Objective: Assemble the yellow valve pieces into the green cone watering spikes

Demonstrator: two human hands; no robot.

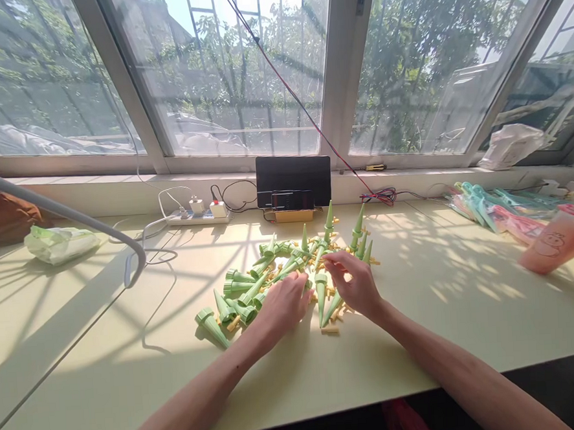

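My left hand curls over the heap of green cones, fingers bent inward; its underside is hidden, so I cannot tell whether it has hold of one. My right hand is just beside it, thumb and forefinger drawn close together above the cones; I cannot tell whether anything sits between the tips. The heap spreads across the middle of the table, between its near and far edges, with small yellow pegs scattered through it. At the table's far edge, a dark tablet stands behind a phone.
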